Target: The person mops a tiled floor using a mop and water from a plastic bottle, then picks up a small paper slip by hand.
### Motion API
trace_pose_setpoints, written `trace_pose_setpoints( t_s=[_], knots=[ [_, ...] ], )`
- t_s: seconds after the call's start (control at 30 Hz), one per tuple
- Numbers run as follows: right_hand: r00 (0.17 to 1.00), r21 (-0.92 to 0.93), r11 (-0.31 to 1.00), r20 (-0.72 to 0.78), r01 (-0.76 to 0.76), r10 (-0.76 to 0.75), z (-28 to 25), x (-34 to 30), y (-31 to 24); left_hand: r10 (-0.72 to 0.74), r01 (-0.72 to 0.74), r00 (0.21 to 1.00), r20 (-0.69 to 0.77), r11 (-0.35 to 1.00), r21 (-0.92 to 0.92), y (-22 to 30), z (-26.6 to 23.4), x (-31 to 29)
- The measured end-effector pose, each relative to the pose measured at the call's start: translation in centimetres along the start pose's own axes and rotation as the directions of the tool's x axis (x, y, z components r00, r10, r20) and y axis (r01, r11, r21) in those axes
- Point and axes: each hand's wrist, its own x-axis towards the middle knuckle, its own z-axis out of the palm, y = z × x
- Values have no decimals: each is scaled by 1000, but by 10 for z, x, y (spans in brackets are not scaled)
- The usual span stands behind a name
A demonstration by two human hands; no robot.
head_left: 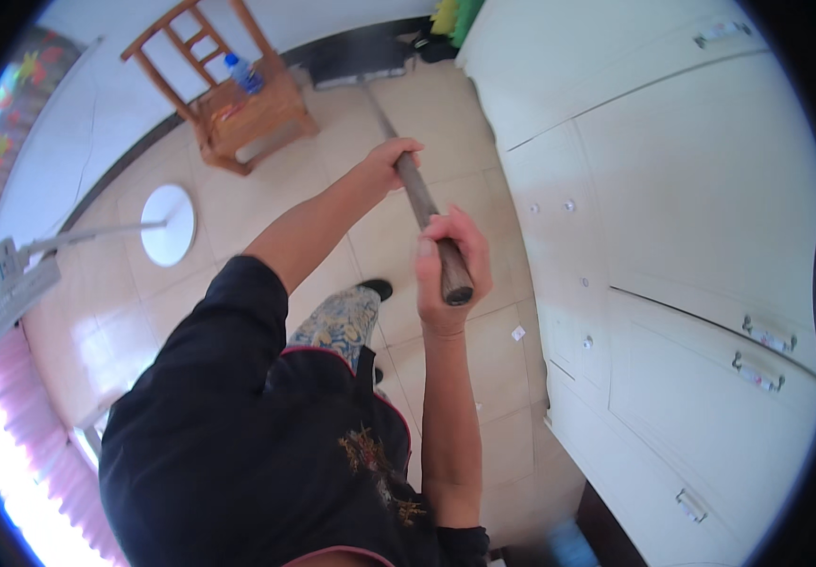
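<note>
A long wooden pole [417,192] slants away from me over the tiled floor, its round butt end toward me. My left hand [392,164] is closed round it farther down. Nearer the butt end, my right hand [455,260] is wrapped about the same pole. At its far end is a wide dark head [356,68] on the floor by the wall; it is blurred, and whether it is a broom or a mop I cannot tell.
A wooden chair [255,113] with a blue-capped bottle [242,74] on its seat stands left of the dark head. The round white base [169,225] of a stand is farther left. White cabinets [682,189] line the right side. A small white scrap [518,333] lies on the tiles.
</note>
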Motion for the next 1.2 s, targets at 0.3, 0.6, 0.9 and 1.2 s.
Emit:
trace_pose_setpoints(
  t_s=[0.3,0.6,0.9,1.2],
  knots=[
    [996,22,996,-27,-85,85,-78,-114,-68,21,27,966,-258,983,182,-104,-32,-14],
    [972,-209,954,-132,-217,192,-224,-239,-229,-154,309,891,-427,894,324,-324,-49,-61],
    [966,-251,940,-176,-232,191,-316,-300,-384,-460,583,798,-389,753,306,-526,29,-201],
    [989,-175,983,-146,-56,30,-287,-295,-387,-678,710,704,-210,669,221,-564,4,-264]
  ],
)
